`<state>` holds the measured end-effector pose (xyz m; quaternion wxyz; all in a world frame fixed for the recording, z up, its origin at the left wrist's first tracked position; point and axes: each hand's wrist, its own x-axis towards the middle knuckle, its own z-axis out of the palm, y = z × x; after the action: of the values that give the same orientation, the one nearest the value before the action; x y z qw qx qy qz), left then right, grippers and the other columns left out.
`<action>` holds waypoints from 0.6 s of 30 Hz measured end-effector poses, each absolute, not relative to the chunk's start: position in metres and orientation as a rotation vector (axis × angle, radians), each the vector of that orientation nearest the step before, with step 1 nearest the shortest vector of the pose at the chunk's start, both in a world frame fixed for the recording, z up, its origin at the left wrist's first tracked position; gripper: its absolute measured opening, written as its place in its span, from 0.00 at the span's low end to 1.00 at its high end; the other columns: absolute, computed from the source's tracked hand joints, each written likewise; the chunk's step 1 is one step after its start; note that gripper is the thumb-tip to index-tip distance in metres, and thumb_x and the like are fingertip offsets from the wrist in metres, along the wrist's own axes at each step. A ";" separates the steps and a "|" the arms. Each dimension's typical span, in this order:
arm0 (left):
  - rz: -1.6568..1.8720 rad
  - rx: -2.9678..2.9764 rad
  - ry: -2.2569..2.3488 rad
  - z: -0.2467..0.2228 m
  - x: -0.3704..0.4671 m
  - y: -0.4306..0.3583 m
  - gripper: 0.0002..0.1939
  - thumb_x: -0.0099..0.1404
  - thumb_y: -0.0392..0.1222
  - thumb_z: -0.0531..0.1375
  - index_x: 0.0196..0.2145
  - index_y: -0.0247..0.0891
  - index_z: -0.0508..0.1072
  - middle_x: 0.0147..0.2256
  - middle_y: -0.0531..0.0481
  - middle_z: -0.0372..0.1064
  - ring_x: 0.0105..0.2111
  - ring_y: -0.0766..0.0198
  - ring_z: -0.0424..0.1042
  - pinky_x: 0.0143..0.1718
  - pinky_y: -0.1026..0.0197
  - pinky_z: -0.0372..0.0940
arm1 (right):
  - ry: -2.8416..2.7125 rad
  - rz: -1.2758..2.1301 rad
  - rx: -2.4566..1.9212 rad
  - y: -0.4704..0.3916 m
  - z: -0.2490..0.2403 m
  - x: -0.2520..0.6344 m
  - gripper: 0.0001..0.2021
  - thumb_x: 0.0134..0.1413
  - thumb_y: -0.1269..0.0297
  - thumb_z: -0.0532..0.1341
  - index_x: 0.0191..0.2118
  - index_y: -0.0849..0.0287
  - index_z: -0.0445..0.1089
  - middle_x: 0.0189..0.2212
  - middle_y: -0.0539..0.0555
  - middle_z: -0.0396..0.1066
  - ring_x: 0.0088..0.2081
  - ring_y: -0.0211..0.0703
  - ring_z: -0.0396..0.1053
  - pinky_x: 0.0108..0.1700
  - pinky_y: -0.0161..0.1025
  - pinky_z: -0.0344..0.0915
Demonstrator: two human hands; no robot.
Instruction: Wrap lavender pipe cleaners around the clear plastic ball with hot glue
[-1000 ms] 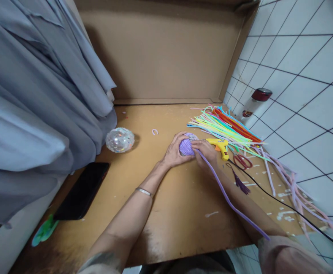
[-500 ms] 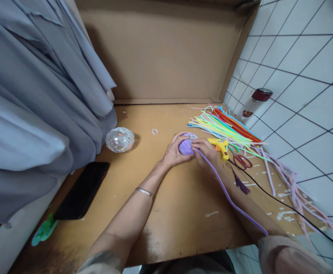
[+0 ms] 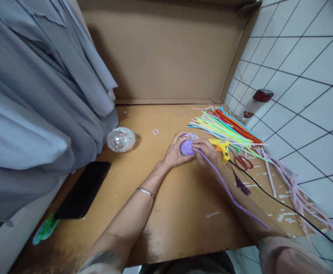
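- Free end of the purple strand sits slightly higher in the view than in the earlier frames, over the right forearm; both hands have kept their position.
- Left hand: grasping the purple-wrapped rounded piece, thumb and fingers curved around its left side.
- Right hand: fingertips pinching the strand against the right side of the same piece; the exact contact is partly hidden.
- Wrapped piece: between the two hands, above the middle of the table; whether it touches the surface cannot be told. Purple rows cover its visible front; a paler patch shows at upper right.
- Yellow glue gun: just beyond the right hand, front end hidden behind it.
- Red-handled scissors and purple tassel: near the right forearm.
- Multicoloured stems: heaped toward the tiled wall.
- Clear ball: left of the hands, well apart.
- Black phone: flat near the left edge.
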<state>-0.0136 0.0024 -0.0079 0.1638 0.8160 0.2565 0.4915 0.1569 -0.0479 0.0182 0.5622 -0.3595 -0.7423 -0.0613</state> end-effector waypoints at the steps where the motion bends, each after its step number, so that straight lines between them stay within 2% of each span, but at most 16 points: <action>1: 1.399 2.324 0.739 -0.008 -0.013 0.002 0.37 0.53 0.49 0.72 0.57 0.42 0.63 0.62 0.34 0.58 0.64 0.44 0.62 0.63 0.36 0.61 | -1.746 -0.141 -0.842 -0.048 0.018 0.157 0.05 0.62 0.69 0.60 0.38 0.53 0.74 0.39 0.54 0.76 0.41 0.44 0.75 0.45 0.44 0.74; 8: 1.456 2.388 0.759 -0.006 -0.013 0.001 0.36 0.54 0.51 0.71 0.56 0.42 0.63 0.63 0.33 0.58 0.65 0.44 0.61 0.63 0.37 0.60 | -1.770 -0.123 -0.840 -0.049 0.021 0.157 0.07 0.62 0.71 0.59 0.39 0.53 0.73 0.39 0.54 0.75 0.41 0.43 0.75 0.45 0.43 0.73; 18: 1.497 2.424 0.733 0.000 -0.013 -0.002 0.33 0.56 0.52 0.69 0.55 0.41 0.64 0.57 0.36 0.68 0.59 0.46 0.68 0.60 0.40 0.62 | -1.788 -0.072 -0.909 -0.054 0.026 0.157 0.07 0.64 0.67 0.58 0.39 0.52 0.74 0.38 0.54 0.76 0.42 0.44 0.75 0.46 0.46 0.75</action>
<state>-0.0131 -0.0016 0.0001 0.0997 0.8199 0.2480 0.5063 0.1566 -0.0542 0.0260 0.5372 -0.3818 -0.7515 -0.0303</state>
